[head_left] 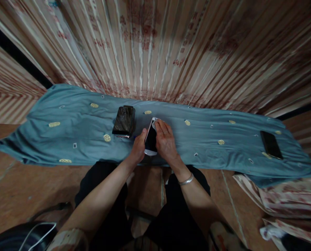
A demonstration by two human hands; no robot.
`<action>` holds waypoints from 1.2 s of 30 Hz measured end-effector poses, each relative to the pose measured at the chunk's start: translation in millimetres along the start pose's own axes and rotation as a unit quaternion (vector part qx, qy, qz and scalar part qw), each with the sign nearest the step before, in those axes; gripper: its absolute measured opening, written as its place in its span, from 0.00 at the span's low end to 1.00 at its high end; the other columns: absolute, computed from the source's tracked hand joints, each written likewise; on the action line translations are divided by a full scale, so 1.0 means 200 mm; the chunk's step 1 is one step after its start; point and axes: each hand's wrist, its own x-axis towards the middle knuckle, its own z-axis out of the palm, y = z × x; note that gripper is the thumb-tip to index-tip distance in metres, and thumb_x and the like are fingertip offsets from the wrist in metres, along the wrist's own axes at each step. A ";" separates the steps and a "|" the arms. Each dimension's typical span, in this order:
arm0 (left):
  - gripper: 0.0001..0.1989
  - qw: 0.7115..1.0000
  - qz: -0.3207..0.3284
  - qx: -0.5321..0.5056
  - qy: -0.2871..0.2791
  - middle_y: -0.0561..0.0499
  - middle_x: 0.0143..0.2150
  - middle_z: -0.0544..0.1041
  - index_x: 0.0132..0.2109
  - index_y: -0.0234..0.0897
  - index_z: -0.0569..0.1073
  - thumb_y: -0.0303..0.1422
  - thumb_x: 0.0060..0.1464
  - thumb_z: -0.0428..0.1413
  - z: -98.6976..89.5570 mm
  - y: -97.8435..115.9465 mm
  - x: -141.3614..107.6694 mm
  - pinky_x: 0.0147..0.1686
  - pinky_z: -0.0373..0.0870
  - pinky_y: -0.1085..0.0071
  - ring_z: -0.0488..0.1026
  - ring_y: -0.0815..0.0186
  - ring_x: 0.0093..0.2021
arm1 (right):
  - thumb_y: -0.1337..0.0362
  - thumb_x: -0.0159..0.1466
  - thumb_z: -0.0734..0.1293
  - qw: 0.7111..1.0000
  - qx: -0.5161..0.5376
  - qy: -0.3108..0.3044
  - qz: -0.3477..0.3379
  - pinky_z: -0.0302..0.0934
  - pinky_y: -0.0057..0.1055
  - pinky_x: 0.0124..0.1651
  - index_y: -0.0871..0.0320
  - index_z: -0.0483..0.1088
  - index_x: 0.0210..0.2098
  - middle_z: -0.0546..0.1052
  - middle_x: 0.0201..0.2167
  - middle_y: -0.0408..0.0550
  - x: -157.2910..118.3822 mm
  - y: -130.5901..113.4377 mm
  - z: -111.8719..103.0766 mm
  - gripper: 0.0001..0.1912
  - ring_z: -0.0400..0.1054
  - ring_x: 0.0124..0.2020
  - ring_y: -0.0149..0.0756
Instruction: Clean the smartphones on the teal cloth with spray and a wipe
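Observation:
A white-framed smartphone (151,139) with a dark screen is held at a tilt above the cloth-covered table in front of me. My left hand (139,146) grips its left edge, thumb along the side. Across the upper right of the screen lies my right hand (165,139), its fingers bent and pressed together. A bit of pale cloth (154,123) seems to show at those fingertips, mostly covered by them. Left of my hands, a stack of dark phones (123,121) rests on the table, the top one glossy and streaked.
A blue-green cloth with yellow prints covers the long narrow table (204,136). One dark phone (271,144) lies near its right end. Pleated curtains (155,52) hang behind. At lower left, a white cable (41,237) lies over a dark round object.

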 end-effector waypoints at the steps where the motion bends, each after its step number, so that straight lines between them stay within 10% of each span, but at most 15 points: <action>1: 0.21 1.000 0.003 0.006 0.005 0.45 0.41 0.87 0.44 0.34 0.84 0.50 0.63 0.62 0.01 0.00 0.00 0.57 0.73 0.59 0.81 0.50 0.56 | 0.76 0.71 0.54 1.000 0.000 0.001 -0.002 0.61 0.53 0.74 0.67 0.67 0.70 0.73 0.69 0.62 0.00 0.00 0.00 0.30 0.66 0.70 0.49; 26: 0.24 0.997 0.032 0.074 0.009 0.49 0.32 0.83 0.34 0.35 0.84 0.53 0.62 0.62 0.02 0.01 -0.02 0.43 0.71 0.64 0.78 0.58 0.37 | 0.76 0.72 0.54 1.000 -0.002 -0.011 0.012 0.60 0.55 0.74 0.68 0.66 0.71 0.71 0.70 0.65 0.02 0.03 -0.01 0.30 0.65 0.70 0.51; 36: 0.31 0.995 0.053 0.086 0.002 0.45 0.36 0.85 0.38 0.36 0.83 0.62 0.55 0.61 -0.01 0.00 0.01 0.52 0.75 0.57 0.81 0.48 0.51 | 0.77 0.71 0.54 1.000 -0.025 -0.016 0.006 0.60 0.54 0.74 0.67 0.66 0.71 0.72 0.70 0.63 0.01 0.04 -0.01 0.30 0.65 0.70 0.50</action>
